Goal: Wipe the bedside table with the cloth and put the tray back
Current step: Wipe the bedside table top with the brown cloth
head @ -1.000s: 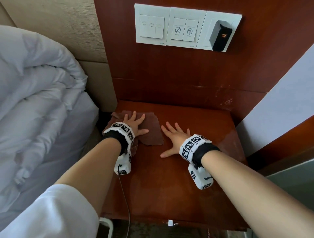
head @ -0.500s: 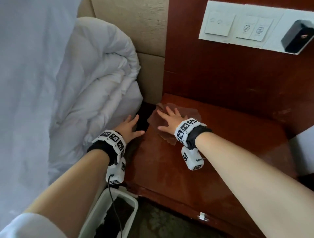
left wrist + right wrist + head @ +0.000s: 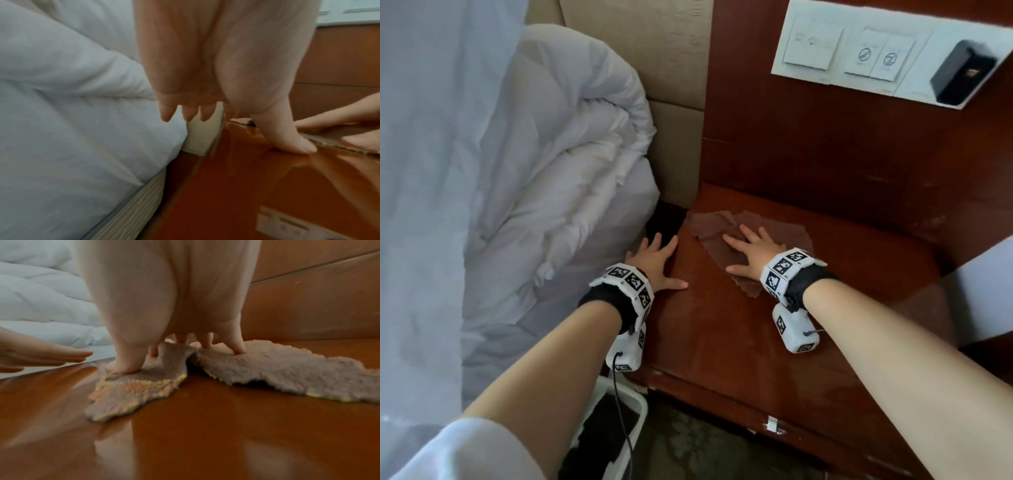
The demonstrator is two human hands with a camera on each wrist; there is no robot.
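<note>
Cloth [image 3: 763,233]: brown, fleecy, rumpled, lying flat on the back-left part of the bedside table [image 3: 739,335], near the rear panel. One fold bunched up between the fingers, seen from the right wrist view [image 3: 174,353]; edge stitching pale yellow. Right hand [image 3: 751,251] spread flat on top of cloth, fingers straight and splayed, pressing down, not gripping. Left hand [image 3: 654,263] also flat and relaxed, fingers extended, sitting at the table's left edge: thumb tip touching the wood, the other fingers out over the gap toward the bed, holding nothing. Tabletop glossy reddish wood, faint damp-looking sheen toward the front. White duvet [image 3: 534,192] heaped just beside the table on the left; wall plate with switches [image 3: 842,54] and a dark card holder [image 3: 959,73] above. A white bin [image 3: 619,421] on the floor below the left forearm. No tray in any view. Judgement: wiping step in hand, tray return not begun. Next move likely calls for steady flat pressure on the cloth and a sweep across the remaining surface toward the front and right, keeping the bunched fold from riding up; then the tray must be located, since it is out of sight.
</note>
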